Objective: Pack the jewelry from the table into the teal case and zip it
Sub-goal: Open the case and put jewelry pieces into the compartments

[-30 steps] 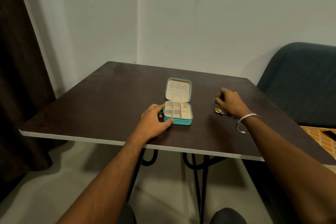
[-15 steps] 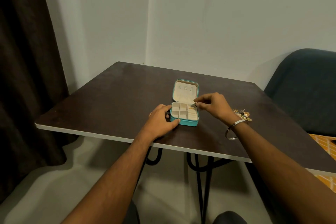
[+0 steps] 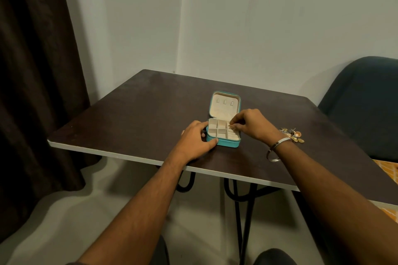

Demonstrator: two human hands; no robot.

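Case: teal case lies open near the table front edge.
Left hand: grips its left corner.
Right hand: pinches a small gold piece over the right compartments.
Jewelry pile: right, bare tabletop around.

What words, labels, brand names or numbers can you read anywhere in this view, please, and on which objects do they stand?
None: no readable text shows anywhere.
Teal case: no logo or lettering on its open lid or front wall.
Jewelry pile and bangle: too small to show any marking.
Table, wall and chair: plain, no sign.
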